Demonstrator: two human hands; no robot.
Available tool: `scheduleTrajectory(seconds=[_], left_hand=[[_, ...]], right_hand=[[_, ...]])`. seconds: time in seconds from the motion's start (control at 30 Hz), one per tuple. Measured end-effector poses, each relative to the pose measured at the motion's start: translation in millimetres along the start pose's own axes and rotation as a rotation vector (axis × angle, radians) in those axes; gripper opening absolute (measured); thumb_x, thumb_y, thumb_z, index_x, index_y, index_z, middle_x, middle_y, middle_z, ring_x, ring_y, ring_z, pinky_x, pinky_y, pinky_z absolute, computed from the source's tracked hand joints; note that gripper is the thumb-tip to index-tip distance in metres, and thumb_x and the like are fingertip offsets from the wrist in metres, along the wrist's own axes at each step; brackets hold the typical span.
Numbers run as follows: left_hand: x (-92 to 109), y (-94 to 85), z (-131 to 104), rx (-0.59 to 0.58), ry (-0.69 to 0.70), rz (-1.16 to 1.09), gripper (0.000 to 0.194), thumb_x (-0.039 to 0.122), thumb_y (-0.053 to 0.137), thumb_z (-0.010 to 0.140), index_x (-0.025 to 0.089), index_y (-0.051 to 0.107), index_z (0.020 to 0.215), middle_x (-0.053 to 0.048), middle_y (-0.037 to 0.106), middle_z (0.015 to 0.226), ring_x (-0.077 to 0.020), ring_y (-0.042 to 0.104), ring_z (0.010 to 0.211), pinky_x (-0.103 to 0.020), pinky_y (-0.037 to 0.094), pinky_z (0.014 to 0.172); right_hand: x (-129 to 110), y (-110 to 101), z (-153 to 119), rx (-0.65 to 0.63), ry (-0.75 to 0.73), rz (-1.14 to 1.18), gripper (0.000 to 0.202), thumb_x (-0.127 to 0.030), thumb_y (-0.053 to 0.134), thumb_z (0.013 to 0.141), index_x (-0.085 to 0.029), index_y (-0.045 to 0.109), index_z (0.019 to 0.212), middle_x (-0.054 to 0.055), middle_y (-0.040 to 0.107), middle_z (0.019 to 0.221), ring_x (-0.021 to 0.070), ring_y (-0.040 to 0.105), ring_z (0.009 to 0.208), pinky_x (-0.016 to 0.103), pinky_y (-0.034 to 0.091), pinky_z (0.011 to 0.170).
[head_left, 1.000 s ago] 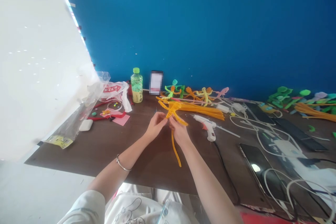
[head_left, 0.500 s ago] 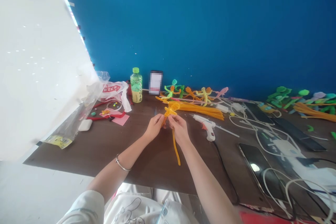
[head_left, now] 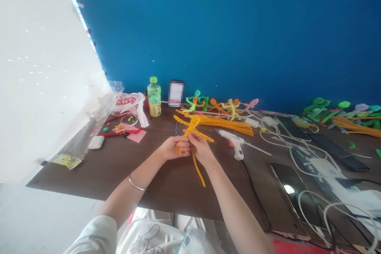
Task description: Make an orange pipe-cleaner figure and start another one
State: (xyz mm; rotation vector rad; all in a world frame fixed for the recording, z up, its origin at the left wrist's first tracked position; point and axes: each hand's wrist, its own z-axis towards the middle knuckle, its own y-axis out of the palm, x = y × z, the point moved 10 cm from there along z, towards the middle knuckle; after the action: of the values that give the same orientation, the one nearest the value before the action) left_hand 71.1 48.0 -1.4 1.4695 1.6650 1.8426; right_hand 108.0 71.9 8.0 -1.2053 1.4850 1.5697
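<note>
Between my hands, above the middle of the dark table, is an orange pipe-cleaner figure (head_left: 194, 124) with two wound arms spread sideways. My left hand (head_left: 176, 147) is closed round its lower part, the fingers curled in front. My right hand (head_left: 200, 145) pinches the figure's body from the other side. A loose orange pipe-cleaner strand (head_left: 198, 170) hangs down below the fingers. Part of the figure is hidden by my hands. Just behind lies a bundle of orange pipe cleaners (head_left: 229, 124).
A white glue gun (head_left: 233, 143) lies to the right with its black cord. Finished pipe-cleaner figures (head_left: 231, 108) line the wall. Further right are a phone (head_left: 293, 190) and tangled white cables. At left stand a green-capped bottle (head_left: 154, 99), plastic bags and a white case (head_left: 97, 142).
The figure has turned and its two arms now show spread out. My left hand has shifted down, its fingers now wrapped round the lower part. The loose strand still hangs.
</note>
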Motion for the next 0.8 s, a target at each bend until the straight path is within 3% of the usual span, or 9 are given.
scheduleTrajectory(seconds=[0.1, 0.23, 0.33, 0.47, 0.57, 0.7, 0.8], left_hand=[[3, -4.8, 4, 0.050, 0.047, 0.163, 0.022, 0.027, 0.044, 0.080, 0.015, 0.045, 0.061, 0.006, 0.025, 0.046, -0.0078, 0.036, 0.043, -0.024, 0.037, 0.054], [36, -14.3, -1, 0.292, 0.438, 0.517, 0.024, 0.035, 0.049, 0.077, 0.014, 0.049, 0.065, 0.002, 0.047, 0.052, -0.0095, 0.047, 0.048, -0.024, 0.037, 0.053], [46, -13.8, -7, 0.407, 0.584, 0.706, 0.023, 0.037, 0.056, 0.072, 0.015, 0.050, 0.075, 0.000, 0.056, 0.061, -0.0095, 0.051, 0.050, -0.022, 0.037, 0.050], [46, -16.1, -6, 0.446, 0.577, 0.871, 0.028, 0.043, 0.052, 0.075, 0.015, 0.051, 0.080, 0.000, 0.056, 0.061, -0.0095, 0.052, 0.047, -0.022, 0.037, 0.047], [47, -19.4, -4, 0.456, 0.575, 0.919, 0.029, 0.044, 0.050, 0.076, 0.015, 0.050, 0.075, 0.005, 0.047, 0.051, -0.0084, 0.048, 0.043, -0.022, 0.037, 0.047], [47, -24.5, -3, 0.429, 0.548, 0.758, 0.032, 0.047, 0.052, 0.074, 0.015, 0.048, 0.069, 0.008, 0.031, 0.045, -0.0065, 0.041, 0.040, -0.023, 0.036, 0.048], [46, -26.3, -3, 0.385, 0.514, 0.602, 0.032, 0.046, 0.057, 0.071, 0.015, 0.050, 0.069, 0.009, 0.027, 0.044, -0.0053, 0.038, 0.041, -0.023, 0.037, 0.051]], right_hand=[[5, -4, 0, 0.024, 0.044, 0.017, 0.031, -0.044, 0.068, 0.064, -0.022, 0.065, 0.086, 0.000, 0.061, 0.071, 0.0133, 0.057, 0.061, 0.025, 0.045, 0.051], [-2, -11, 3, 0.096, -0.045, -0.051, 0.030, -0.045, 0.066, 0.065, -0.019, 0.063, 0.079, -0.003, 0.053, 0.055, 0.0103, 0.049, 0.048, 0.025, 0.041, 0.046], [-10, -13, 5, 0.110, -0.147, -0.081, 0.028, -0.042, 0.069, 0.062, -0.018, 0.059, 0.071, -0.005, 0.048, 0.052, 0.0085, 0.044, 0.046, 0.024, 0.039, 0.045], [-9, -22, 6, 0.186, -0.186, -0.145, 0.028, -0.043, 0.067, 0.064, -0.017, 0.058, 0.071, -0.004, 0.048, 0.055, 0.0081, 0.041, 0.046, 0.023, 0.036, 0.041], [-10, -31, 5, 0.268, -0.194, -0.220, 0.029, -0.043, 0.067, 0.064, -0.016, 0.061, 0.072, -0.003, 0.050, 0.057, 0.0068, 0.039, 0.046, 0.022, 0.033, 0.042], [-12, -34, 7, 0.271, -0.200, -0.300, 0.031, -0.043, 0.066, 0.064, -0.015, 0.064, 0.075, -0.002, 0.053, 0.059, 0.0057, 0.036, 0.045, 0.022, 0.031, 0.042], [-21, -26, 8, 0.198, -0.265, -0.377, 0.031, -0.043, 0.065, 0.065, -0.016, 0.066, 0.080, 0.003, 0.060, 0.075, 0.0097, 0.048, 0.055, 0.024, 0.039, 0.049]])
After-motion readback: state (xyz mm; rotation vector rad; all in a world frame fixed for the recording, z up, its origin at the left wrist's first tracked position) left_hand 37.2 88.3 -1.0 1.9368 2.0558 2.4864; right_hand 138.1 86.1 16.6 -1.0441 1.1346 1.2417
